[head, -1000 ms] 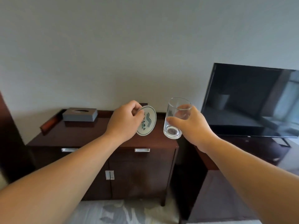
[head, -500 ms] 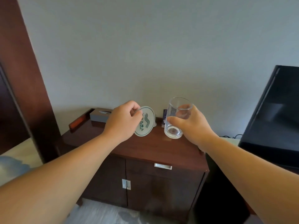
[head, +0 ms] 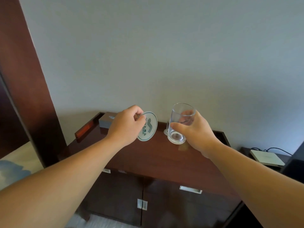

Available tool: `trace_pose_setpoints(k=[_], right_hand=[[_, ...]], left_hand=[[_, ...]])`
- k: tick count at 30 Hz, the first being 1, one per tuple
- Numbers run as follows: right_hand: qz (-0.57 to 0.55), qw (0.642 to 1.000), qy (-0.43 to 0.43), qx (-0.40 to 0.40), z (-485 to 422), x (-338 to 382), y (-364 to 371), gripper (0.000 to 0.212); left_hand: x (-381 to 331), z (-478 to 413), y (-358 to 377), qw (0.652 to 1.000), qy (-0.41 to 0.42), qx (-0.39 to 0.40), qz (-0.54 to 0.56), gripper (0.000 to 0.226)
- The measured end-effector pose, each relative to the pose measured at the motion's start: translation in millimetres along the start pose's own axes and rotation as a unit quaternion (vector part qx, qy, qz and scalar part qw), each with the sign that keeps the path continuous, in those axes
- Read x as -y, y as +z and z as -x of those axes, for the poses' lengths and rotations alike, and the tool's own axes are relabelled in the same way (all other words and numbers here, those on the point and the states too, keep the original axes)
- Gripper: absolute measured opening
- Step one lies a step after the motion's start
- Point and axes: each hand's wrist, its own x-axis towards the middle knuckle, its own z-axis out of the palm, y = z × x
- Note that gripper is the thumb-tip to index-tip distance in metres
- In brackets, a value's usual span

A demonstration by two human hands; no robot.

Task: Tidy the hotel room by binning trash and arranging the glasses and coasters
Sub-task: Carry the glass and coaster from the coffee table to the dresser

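Observation:
My left hand [head: 125,125] pinches a round white coaster [head: 148,127] with a green wave logo, held on edge above the dark wooden cabinet top [head: 148,155]. My right hand [head: 195,129] grips an empty clear glass [head: 180,123], tilted slightly and held over the cabinet. Behind the glass, a second white coaster [head: 165,132] lies flat on the cabinet near the wall, mostly hidden by the glass.
A grey tissue box [head: 106,122] sits at the cabinet's back left. A dark wooden panel [head: 24,79] stands to the left. A flat white box with cables [head: 266,157] rests on a lower surface to the right, beside a television edge [head: 294,163].
The view has closed in on the cabinet and swung left, so the television has slid mostly out of frame. Both hands keep their grips on the coaster and glass.

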Motion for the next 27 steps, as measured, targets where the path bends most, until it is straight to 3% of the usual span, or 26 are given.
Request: trace_pose_setpoints(k=[10, 27], right_hand=[[0.014, 0.999, 0.034, 0.011, -75, -26, 67, 0.048], [0.002, 0.988, 0.090, 0.124, -232, -144, 132, 0.058]], left_hand=[[82, -77, 21, 0.999, -0.024, 0.026, 0.001, 0.011], [180, -204, 132, 0.991, -0.104, 0.065, -0.045, 0.010]])
